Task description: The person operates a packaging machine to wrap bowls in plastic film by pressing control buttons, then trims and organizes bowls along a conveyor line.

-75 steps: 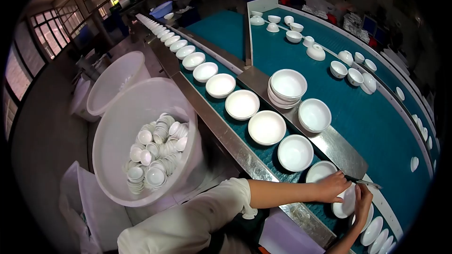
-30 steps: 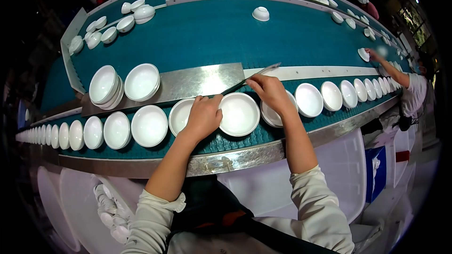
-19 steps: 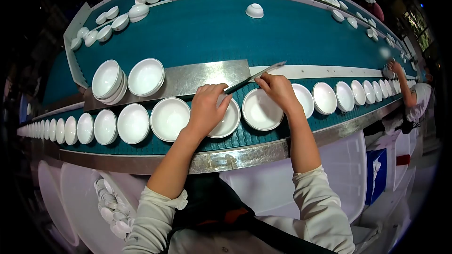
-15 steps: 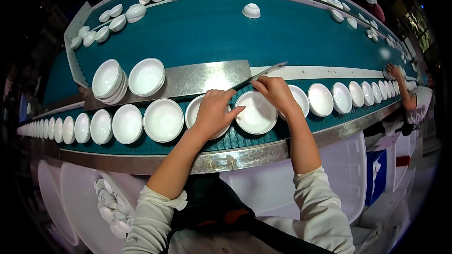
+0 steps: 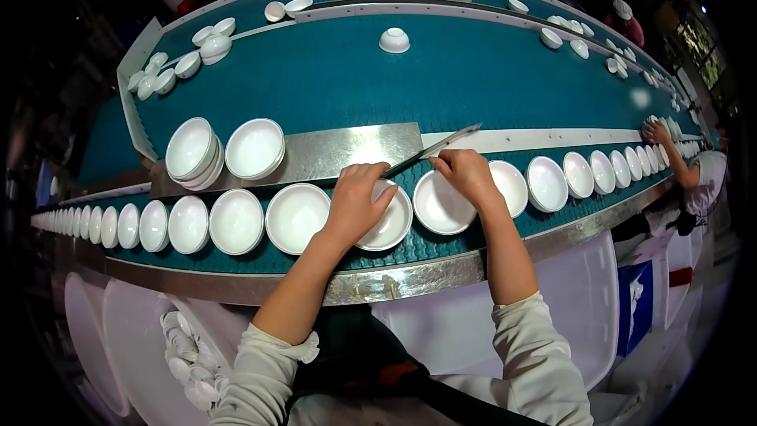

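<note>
White bowls stand in a row on the narrow green belt. My left hand (image 5: pixel 356 201) rests over the left edge of one bowl (image 5: pixel 386 225), its fingers forward and the thumb apart, tip over the rim; nothing is gripped. Immediately right of it, my right hand (image 5: pixel 465 177) reaches over the far right rim of another bowl (image 5: pixel 443 209). Its fingers curl together at the tips; what they hold, if anything, is hidden. A thin dark strip (image 5: pixel 434 150) slants behind both hands, near the right fingertips. Another bowl (image 5: pixel 509 189) lies partly behind my right hand.
Stacked bowls (image 5: pixel 189 150) and more bowls (image 5: pixel 255 150) sit on the metal ledge (image 5: pixel 347 146). One bowl (image 5: pixel 394 40) stands upside down on the wide belt (image 5: pixel 315 71). At the right, a co-worker's hand (image 5: pixel 656 132) reaches to bowls. A tub (image 5: pixel 130 331) stands below left.
The bowl under my left hand has shifted right, closer to the bowl by my right hand. Bowls farther left also sit more to the right. The whole view has dropped slightly.
</note>
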The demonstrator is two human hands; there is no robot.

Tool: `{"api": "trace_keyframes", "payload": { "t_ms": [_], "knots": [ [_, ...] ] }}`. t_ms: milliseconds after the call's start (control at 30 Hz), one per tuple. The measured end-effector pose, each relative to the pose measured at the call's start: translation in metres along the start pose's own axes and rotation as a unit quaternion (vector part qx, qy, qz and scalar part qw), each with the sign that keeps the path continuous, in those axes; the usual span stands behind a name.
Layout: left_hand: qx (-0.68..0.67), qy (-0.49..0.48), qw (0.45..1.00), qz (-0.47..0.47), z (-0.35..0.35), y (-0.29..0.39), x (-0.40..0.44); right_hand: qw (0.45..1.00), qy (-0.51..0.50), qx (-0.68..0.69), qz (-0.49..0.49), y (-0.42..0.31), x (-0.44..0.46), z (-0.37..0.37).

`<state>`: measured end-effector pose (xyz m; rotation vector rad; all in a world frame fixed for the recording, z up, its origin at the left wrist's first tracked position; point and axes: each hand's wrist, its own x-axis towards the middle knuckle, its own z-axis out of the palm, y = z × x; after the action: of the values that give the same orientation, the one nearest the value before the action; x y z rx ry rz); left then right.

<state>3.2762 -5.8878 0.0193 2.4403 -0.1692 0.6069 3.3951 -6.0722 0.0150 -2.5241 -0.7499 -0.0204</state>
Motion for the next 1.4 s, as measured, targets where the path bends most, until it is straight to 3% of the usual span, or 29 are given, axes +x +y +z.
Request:
{"api": "trace_keyframes", "payload": {
  "t_ms": [100,167,233,333,467,567,733,833,933,1100,1200,1400],
  "knots": [
    [0.003,-0.021,0.999,0.043,0.018,0.013,0.003,1.0,-0.005,0.016,-0.009,0.014,-0.001,-0.005],
    [-0.001,-0.07,0.997,0.04,0.027,0.025,0.005,0.992,0.091,0.076,-0.044,0.024,-0.001,-0.009],
    [0.001,-0.093,0.994,0.052,0.035,0.027,0.004,0.992,0.097,0.071,-0.043,0.032,-0.001,-0.013],
    [0.043,-0.152,0.987,-0.033,0.042,0.027,0.009,0.991,0.105,0.076,-0.033,0.047,-0.001,-0.022],
    [0.004,-0.091,0.993,-0.07,0.045,0.039,0.023,0.991,0.112,0.058,-0.039,0.066,-0.002,-0.032],
    [0.007,-0.011,1.0,-0.009,0.052,0.051,0.033,0.993,0.102,0.044,-0.048,0.077,-0.002,-0.034],
    [0.004,-0.023,0.999,0.026,0.072,0.072,0.04,0.993,0.054,0.079,-0.069,0.082,-0.008,-0.049],
    [0.0,-0.087,0.996,0.028,0.084,0.085,0.04,0.988,0.085,0.109,-0.066,0.095,-0.007,-0.055],
    [0.035,-0.17,0.984,-0.04,0.086,0.097,0.046,0.984,0.123,0.109,-0.071,0.113,-0.008,-0.06],
    [0.037,-0.078,0.996,-0.033,0.104,0.099,0.056,0.988,0.138,0.059,-0.038,0.147,-0.009,-0.072],
    [0.015,-0.023,1.0,-0.006,0.114,0.113,0.065,0.995,0.098,0.021,-0.008,0.163,-0.013,-0.083],
    [-0.004,-0.028,0.999,0.037,0.145,0.138,0.074,0.998,0.03,0.041,-0.03,0.173,-0.02,-0.106]
  ]
}}
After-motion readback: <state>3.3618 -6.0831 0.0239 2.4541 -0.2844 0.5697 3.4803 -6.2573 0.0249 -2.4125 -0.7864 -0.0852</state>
